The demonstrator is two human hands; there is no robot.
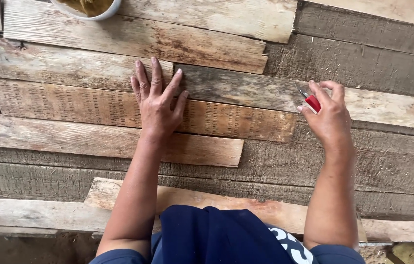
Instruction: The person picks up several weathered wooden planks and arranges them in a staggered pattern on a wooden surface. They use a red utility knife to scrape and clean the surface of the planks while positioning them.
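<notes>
Kneeling over rough, weathered planks (70,105), left hand (157,102) pressed flat with fingers spread, right hand (328,115) clamped on a red-handled tool (311,101); a white bowl (89,9) sits beyond.

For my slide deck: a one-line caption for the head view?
Left hand flat on layered wooden strips; right hand holds a small red-handled tool.

No packages, labels, signs or screens anywhere here, just bare wood. The only printing in view is a white mark on the dark blue clothing (292,244) at the bottom edge, partly cut off.
</notes>
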